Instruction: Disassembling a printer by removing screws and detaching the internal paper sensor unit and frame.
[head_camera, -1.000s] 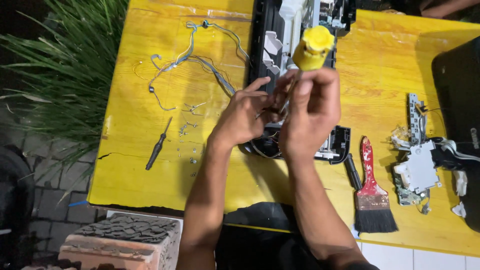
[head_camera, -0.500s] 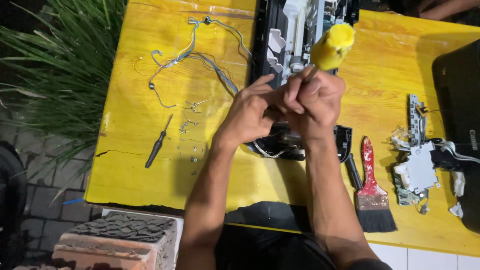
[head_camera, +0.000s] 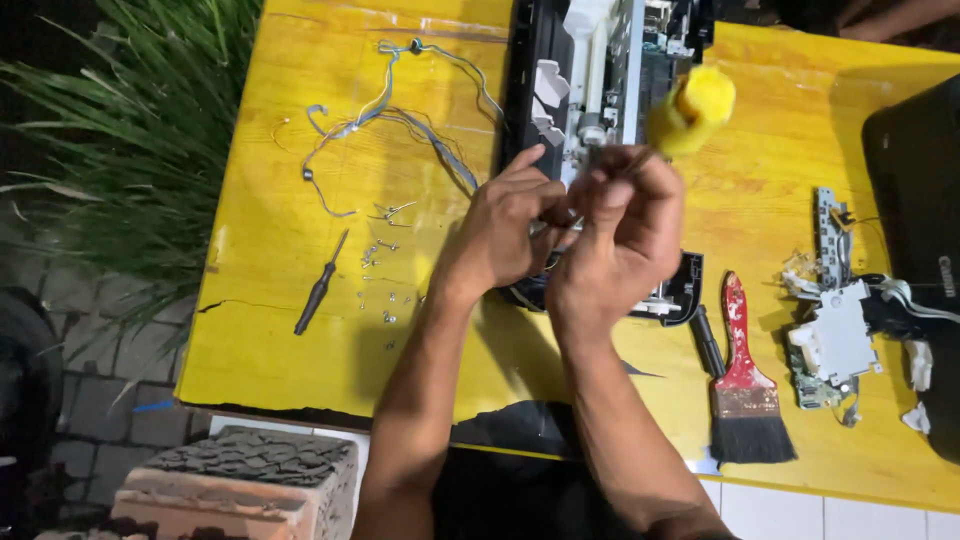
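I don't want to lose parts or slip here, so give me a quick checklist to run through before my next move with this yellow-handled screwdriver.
1. Grip on the yellow-handled screwdriver: right hand closed around its shaft, ok.
2. Left hand steadying at the tip: fingers meet the right hand there, ok.
3. Tip seated on a screw: hidden behind the hands, cannot tell.
4. Opened machine flat on the yellow table: ok.
5. Loose screws: scattered bare on the table, not in any container, not ok.
6. Loose wires: lying left of the machine, apart from the hands, ok.
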